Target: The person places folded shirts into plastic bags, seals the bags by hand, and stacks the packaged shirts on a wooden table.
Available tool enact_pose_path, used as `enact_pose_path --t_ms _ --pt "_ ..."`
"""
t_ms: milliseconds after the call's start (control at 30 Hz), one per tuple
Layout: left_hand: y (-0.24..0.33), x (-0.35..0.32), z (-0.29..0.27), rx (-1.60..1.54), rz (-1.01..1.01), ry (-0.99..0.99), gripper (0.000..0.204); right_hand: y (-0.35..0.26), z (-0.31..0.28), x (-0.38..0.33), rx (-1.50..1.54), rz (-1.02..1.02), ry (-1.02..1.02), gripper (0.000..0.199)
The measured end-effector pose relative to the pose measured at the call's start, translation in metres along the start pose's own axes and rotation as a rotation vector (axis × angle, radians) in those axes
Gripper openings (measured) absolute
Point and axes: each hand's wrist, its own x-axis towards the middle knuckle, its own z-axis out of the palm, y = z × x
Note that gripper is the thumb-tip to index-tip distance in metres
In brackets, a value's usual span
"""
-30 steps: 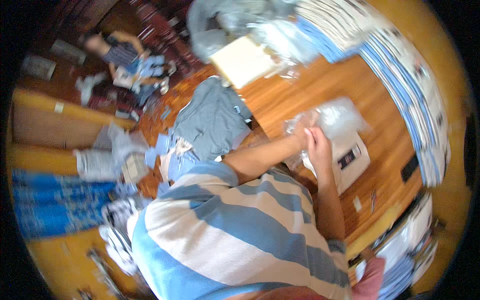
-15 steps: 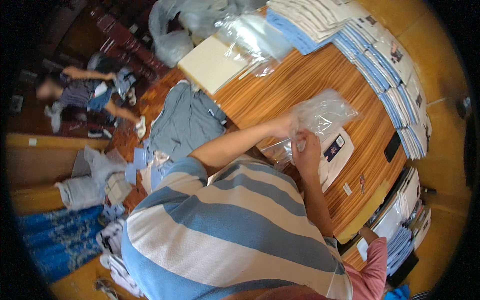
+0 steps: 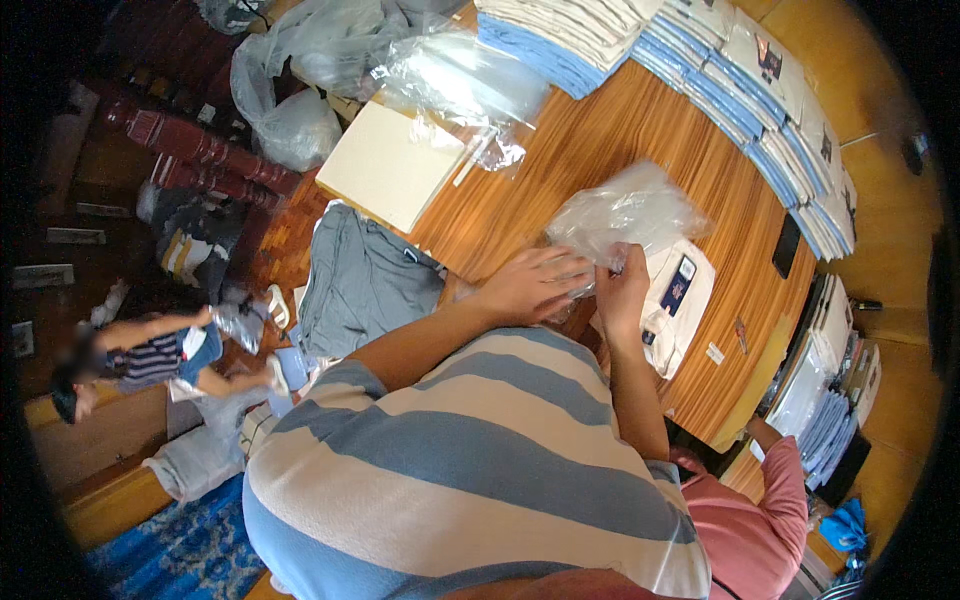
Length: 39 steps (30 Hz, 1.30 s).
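Note:
A clear plastic bag [image 3: 640,210] lies crumpled over the wooden table in front of me. My right hand [image 3: 625,285] pinches its near edge between thumb and fingers. Flat against the bag's left part, my left hand [image 3: 540,280] has its fingers stretched out. Right beside my right hand is a folded cream garment [image 3: 695,315] with a dark label [image 3: 680,283] on it; my right hand and forearm cover its left side.
Stacks of folded cream and blue garments [image 3: 740,100] line the far right edge. A black phone [image 3: 787,248] and small scissors [image 3: 741,335] lie at right. Cream boards [image 3: 390,165] and more plastic bags [image 3: 470,85] sit at far left. A pink-sleeved person [image 3: 760,490] works close on my right.
My left hand has come nearer to me and flattened out on the bag. The right hand keeps its pinch. The whole view has shifted, and the person at far left has moved.

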Motion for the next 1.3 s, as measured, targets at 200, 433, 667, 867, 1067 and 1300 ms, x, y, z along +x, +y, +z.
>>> enact_pose_path --t_ms 200,433,667,867,1067,1300 --pt "-0.052 0.036 0.035 -0.083 -0.106 -0.062 0.042 0.008 0.02 0.018 0.394 0.269 -0.037 0.039" --pt "-0.067 0.077 0.019 -0.066 -0.442 -0.719 0.047 -0.027 0.025 0.025 0.418 0.192 -0.47 0.026" --pt "-0.078 0.112 0.067 -0.178 -0.376 -0.254 0.055 -0.038 0.009 0.036 0.585 0.321 -0.642 0.024" --pt "-0.045 0.058 0.045 0.04 -0.206 -0.142 0.064 -0.035 -0.021 0.016 0.074 0.001 -0.37 0.035" --pt "0.004 -0.004 0.029 0.393 -0.088 -0.284 0.062 0.036 -0.03 0.035 -0.355 -0.288 -0.071 0.058" --pt "0.071 -0.029 0.05 0.49 -0.391 -0.218 0.061 0.113 0.01 0.051 0.172 0.046 -0.773 0.025"
